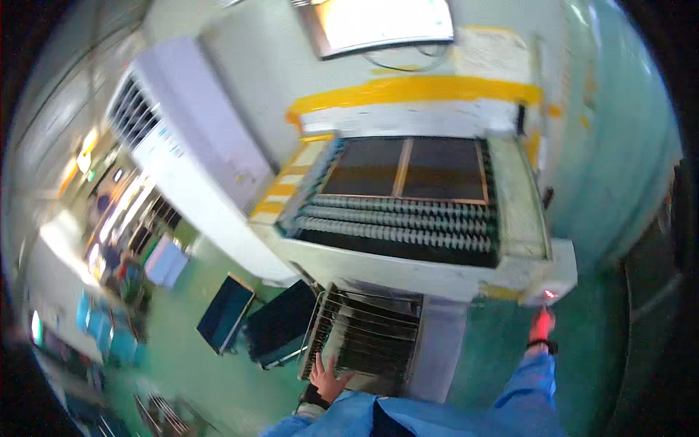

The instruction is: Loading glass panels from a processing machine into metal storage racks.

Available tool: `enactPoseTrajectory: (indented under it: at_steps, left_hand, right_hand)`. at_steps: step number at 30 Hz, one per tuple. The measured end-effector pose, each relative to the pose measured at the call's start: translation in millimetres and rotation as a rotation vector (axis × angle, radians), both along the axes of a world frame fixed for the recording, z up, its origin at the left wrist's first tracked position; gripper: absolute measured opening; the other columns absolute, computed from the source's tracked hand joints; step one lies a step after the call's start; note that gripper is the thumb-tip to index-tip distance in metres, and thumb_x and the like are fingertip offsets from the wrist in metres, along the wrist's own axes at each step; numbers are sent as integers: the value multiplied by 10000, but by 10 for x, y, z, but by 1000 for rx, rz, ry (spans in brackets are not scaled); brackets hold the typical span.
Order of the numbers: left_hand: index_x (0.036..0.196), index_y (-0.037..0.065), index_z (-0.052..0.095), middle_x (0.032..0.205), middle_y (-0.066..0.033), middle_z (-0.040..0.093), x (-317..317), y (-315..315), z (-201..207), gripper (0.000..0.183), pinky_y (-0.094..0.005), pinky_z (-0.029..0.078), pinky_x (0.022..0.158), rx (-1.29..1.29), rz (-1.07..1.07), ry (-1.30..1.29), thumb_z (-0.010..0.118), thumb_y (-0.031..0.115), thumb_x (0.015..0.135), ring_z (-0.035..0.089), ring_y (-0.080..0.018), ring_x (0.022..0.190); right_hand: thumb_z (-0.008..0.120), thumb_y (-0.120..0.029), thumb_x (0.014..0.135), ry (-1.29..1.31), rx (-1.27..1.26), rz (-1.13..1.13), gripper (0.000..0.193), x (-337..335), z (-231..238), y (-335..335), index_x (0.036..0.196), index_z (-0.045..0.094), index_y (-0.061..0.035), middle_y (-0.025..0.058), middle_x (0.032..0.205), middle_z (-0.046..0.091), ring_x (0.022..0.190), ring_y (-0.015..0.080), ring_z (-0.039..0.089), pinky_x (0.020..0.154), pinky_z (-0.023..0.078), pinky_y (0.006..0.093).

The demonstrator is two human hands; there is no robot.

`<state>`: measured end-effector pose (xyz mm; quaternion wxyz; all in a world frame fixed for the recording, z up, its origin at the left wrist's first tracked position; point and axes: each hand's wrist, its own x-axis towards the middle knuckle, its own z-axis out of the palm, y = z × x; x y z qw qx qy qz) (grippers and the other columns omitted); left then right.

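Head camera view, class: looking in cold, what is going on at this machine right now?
A person in blue sleeves stands at a conveyor machine whose rollers carry two dark panels. Their left hand rests, fingers spread, on a wire rack below the machine's front edge. Their right hand reaches up to the machine's right corner, just under a small red light. Neither hand is holding anything loose.

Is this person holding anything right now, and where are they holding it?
Nothing is clearly held. The left hand lies spread on the wire rack; the right hand reaches to the machine's corner, no grip visible.
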<state>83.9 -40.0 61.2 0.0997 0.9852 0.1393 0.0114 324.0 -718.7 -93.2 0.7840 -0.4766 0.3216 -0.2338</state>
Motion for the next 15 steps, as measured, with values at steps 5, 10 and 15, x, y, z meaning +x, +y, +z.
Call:
enactPoseTrajectory:
  at_steps: [5,10,15]
  left_hand:
    - [1466,159,407,1560,-252,172,108,-131,24,960,-565,331,1047,-129,37,101,665,707,721,361,-492,1310]
    - [1474,152,393,1564,-277,138,60,-101,22,965,-555,360,1032,-140,38,105,655,711,732,401,-497,1289]
    - [1486,155,369,1559,-290,144,-86,-113,63,970,-556,359,1037,-133,67,122,665,697,738,420,-501,1279]
  right_hand:
    - [637,-99,878,94,11,-275,74,-274,509,37,942,600,-109,-44,649,510,508,79,453,430,331,248]
    - [627,-68,878,44,44,-231,128,-277,519,154,1002,596,-71,-23,686,534,557,81,492,423,333,229]
    - [632,-83,888,-93,66,-143,73,-323,376,82,939,584,-61,-13,654,520,489,81,453,407,315,228]
